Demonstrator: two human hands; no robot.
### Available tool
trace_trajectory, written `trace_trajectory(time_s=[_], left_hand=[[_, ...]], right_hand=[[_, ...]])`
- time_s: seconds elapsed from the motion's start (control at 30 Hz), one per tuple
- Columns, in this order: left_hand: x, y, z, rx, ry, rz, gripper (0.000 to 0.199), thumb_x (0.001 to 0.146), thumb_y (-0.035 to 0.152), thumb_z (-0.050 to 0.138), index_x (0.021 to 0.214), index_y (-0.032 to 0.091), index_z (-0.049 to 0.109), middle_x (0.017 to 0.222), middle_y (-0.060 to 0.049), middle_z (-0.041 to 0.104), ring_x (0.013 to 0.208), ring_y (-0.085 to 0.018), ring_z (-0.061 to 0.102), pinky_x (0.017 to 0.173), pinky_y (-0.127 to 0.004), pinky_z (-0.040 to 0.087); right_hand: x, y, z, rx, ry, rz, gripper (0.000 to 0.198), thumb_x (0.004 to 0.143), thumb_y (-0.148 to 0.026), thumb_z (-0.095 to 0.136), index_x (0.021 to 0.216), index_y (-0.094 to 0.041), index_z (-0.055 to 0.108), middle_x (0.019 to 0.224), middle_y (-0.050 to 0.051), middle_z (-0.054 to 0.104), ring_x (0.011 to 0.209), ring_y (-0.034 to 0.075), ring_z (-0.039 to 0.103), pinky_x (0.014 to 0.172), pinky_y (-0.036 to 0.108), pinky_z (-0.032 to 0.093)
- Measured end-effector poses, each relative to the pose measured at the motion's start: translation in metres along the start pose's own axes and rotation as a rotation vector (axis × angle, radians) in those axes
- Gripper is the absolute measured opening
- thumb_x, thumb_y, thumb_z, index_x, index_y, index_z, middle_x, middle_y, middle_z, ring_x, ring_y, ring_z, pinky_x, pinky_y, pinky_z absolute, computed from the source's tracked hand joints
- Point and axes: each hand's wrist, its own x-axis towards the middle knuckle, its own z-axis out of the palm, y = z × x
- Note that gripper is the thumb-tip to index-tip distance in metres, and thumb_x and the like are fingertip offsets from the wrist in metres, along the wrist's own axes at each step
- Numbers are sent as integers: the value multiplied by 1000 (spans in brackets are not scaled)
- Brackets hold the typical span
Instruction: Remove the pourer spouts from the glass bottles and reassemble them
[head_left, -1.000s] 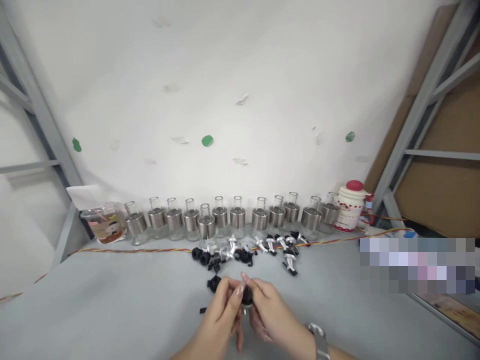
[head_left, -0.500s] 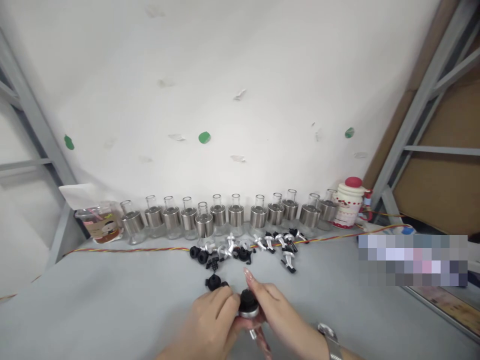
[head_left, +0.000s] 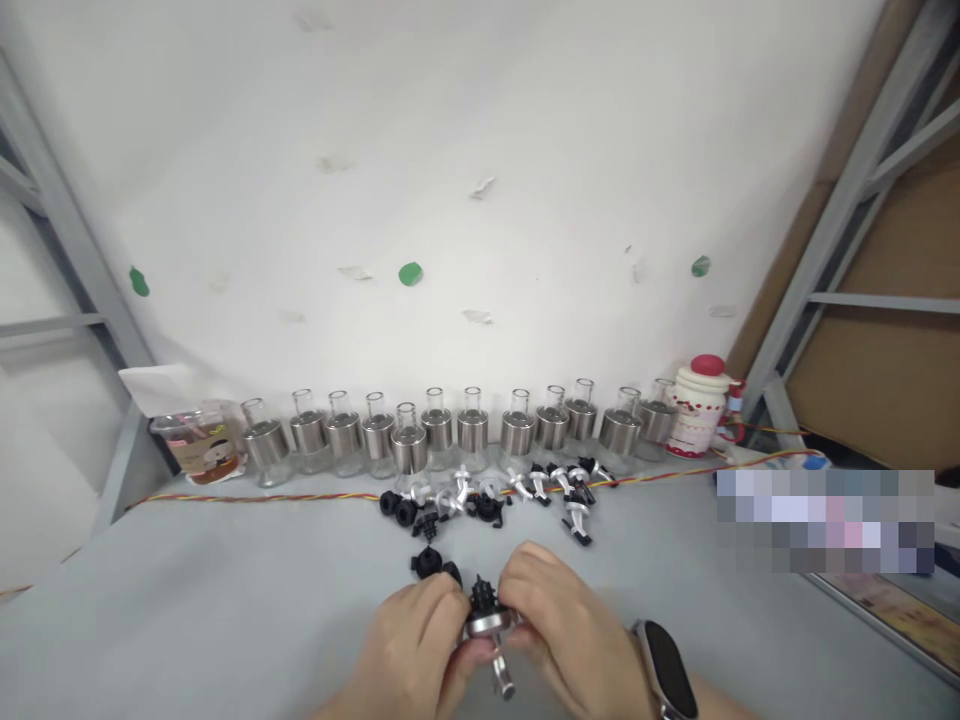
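Between my two hands, at the near middle of the table, is a bottle pourer (head_left: 489, 622) with a black ribbed stopper on top and a silver spout slanting down toward me. My left hand (head_left: 412, 630) grips its left side with bent fingers and thumb. On the opposite side, my right hand (head_left: 559, 620) pinches it the same way, a watch on that wrist. A black stopper piece (head_left: 427, 562) lies just beyond my left fingers. Farther off is a loose pile of silver pourers (head_left: 459, 492), with another pourer (head_left: 577, 522) to its right.
Several glass bottles with metal collars (head_left: 410, 450) line the wall. A drink cup (head_left: 202, 450) stands at the left end, a cream jar with a red lid (head_left: 699, 410) at the right. A red-yellow wire (head_left: 285, 498) crosses the table. A blurred-out patch (head_left: 825, 520) covers something at right.
The pourer has tipped, so its stopper points more upward and its spout shows below. My right fingers have curled in against it, and the right wrist has turned, showing the watch face.
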Motion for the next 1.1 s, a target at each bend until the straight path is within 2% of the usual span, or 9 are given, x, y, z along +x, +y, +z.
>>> trace_trajectory(time_s=[0.13, 0.27, 0.4, 0.5, 0.57, 0.7, 0.8, 0.93, 1.1], left_hand=[[9, 4, -6, 150, -82, 43, 22, 88, 27, 29, 77, 16, 45, 57, -4, 54, 47, -17, 51, 40, -27, 41], [13, 6, -11, 156, -125, 98, 24, 88, 23, 29, 70, 17, 45, 52, -2, 53, 44, -16, 50, 40, -26, 41], [8, 6, -7, 119, -71, 168, 34, 90, 23, 24, 62, 18, 44, 47, 0, 49, 41, -13, 46, 38, -24, 36], [1, 6, 2, 126, 29, 247, 35, 89, 21, 23, 62, 19, 45, 44, 2, 46, 38, -12, 43, 37, -23, 32], [-3, 5, 6, 112, 68, 252, 34, 89, 20, 24, 62, 18, 45, 44, 2, 45, 38, -12, 42, 36, -23, 31], [-4, -1, 5, 32, 28, 136, 28, 87, 20, 28, 66, 17, 46, 49, -1, 47, 42, -14, 43, 39, -24, 33], [3, -4, -5, 92, -59, 104, 20, 85, 18, 33, 71, 16, 48, 54, -2, 49, 47, -15, 46, 42, -25, 35], [12, -4, -15, 245, -216, 89, 18, 86, 20, 36, 73, 17, 48, 59, -1, 51, 49, -17, 48, 43, -27, 36], [13, -7, -12, 284, -463, 25, 13, 86, 26, 41, 76, 19, 46, 70, -1, 53, 58, -18, 51, 47, -28, 38]], right_hand=[[4, -5, 0, -102, 61, -62, 28, 92, -25, 17, 78, -17, 40, 63, 3, 48, 58, 14, 38, 56, 29, 34], [4, -8, 4, -170, 97, -122, 29, 92, -20, 18, 72, -18, 40, 57, 1, 46, 54, 14, 37, 51, 27, 32], [-3, -12, 15, -156, 177, -62, 31, 91, -15, 21, 64, -19, 37, 55, 0, 42, 54, 13, 36, 51, 26, 31], [-5, -16, 17, -93, 228, -83, 35, 91, -15, 21, 57, -20, 30, 50, -3, 35, 50, 12, 33, 49, 24, 29], [-3, -16, 13, -43, 222, -98, 36, 91, -18, 20, 56, -20, 29, 50, -3, 33, 50, 12, 32, 49, 24, 29], [2, -6, -1, 47, 71, -97, 34, 92, -34, 15, 75, -19, 40, 61, 2, 47, 59, 14, 40, 57, 28, 36], [3, 4, -9, -35, -108, -104, 27, 90, -33, 22, 88, -16, 43, 71, 7, 52, 65, 17, 43, 63, 33, 36], [1, 6, -16, -167, -250, -52, 11, 81, -20, 38, 87, -14, 46, 74, 7, 54, 67, 18, 44, 65, 33, 35], [2, 3, -14, -305, -380, 85, 5, 71, -18, 49, 76, -17, 48, 73, 3, 55, 65, 16, 46, 64, 29, 35]])
